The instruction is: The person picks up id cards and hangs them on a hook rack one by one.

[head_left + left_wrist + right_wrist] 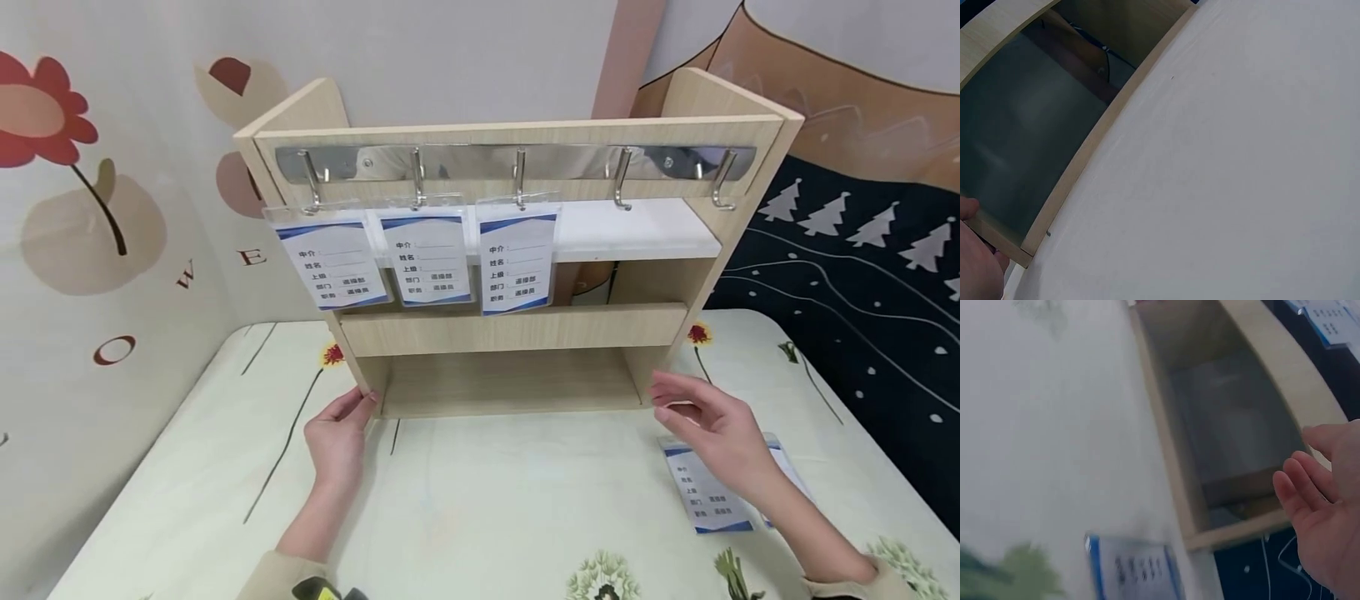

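Observation:
A light wooden shelf [517,329] stands upright with a metal hook rail [450,162] across its upper front. Three badge holders with blue-edged cards, including a middle badge holder [427,258], hang from the left and centre hooks. My left hand [337,437] pinches the shelf's lower left side panel between thumb and fingers; in the left wrist view the left hand [982,262] shows at that corner. By the lower right corner is my right hand [708,425], its fingers loosely bent with nothing between them. The right wrist view shows the right hand [1329,500] in front of the shelf opening.
More badge holders [708,492] lie on the flowered tablecloth [487,500], partly under my right forearm. Two hooks at the right, such as the end hook [723,179], carry no badge. A patterned curtain [150,208] hangs close behind and to the left.

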Demonstrator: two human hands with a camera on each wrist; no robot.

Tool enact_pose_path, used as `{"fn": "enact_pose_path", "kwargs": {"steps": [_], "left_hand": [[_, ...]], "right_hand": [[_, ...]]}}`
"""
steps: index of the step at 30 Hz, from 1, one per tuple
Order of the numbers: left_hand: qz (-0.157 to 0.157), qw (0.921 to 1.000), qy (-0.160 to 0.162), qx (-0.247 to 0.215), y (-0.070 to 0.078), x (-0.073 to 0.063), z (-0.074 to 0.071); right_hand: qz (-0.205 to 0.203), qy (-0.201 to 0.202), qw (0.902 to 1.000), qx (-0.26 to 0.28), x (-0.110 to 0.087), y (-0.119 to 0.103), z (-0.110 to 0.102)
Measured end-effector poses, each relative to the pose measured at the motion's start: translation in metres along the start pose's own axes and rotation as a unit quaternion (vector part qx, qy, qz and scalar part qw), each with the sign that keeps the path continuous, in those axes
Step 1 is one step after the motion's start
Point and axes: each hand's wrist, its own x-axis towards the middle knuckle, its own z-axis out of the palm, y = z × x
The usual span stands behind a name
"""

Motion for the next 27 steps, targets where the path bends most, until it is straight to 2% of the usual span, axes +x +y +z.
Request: {"fn": "enact_pose_path", "kwargs": {"steps": [7, 11, 17, 27], "left_hand": [[0.002, 0.9999, 0.004, -0.011, -0.001, 0.001, 0.000], [0.002, 0.9999, -0.005, -0.015, -0.001, 0.001, 0.000], [-0.006, 0.9998, -0.006, -0.017, 0.000, 0.000, 0.000], [-0.006, 0.9999, -0.005, -0.011, 0.001, 0.000, 0.001]], "right_hand": [[0.065, -0.027, 0.9940, -0.084, -0.010, 0.023, -0.024], [0.117, -0.051, 0.9852, -0.114, -0.013, 0.033, -0.036], [0.184, -0.105, 0.9691, -0.127, -0.017, 0.048, -0.045], [0.196, -0.134, 0.9588, -0.156, -0.022, 0.059, -0.053]]}}
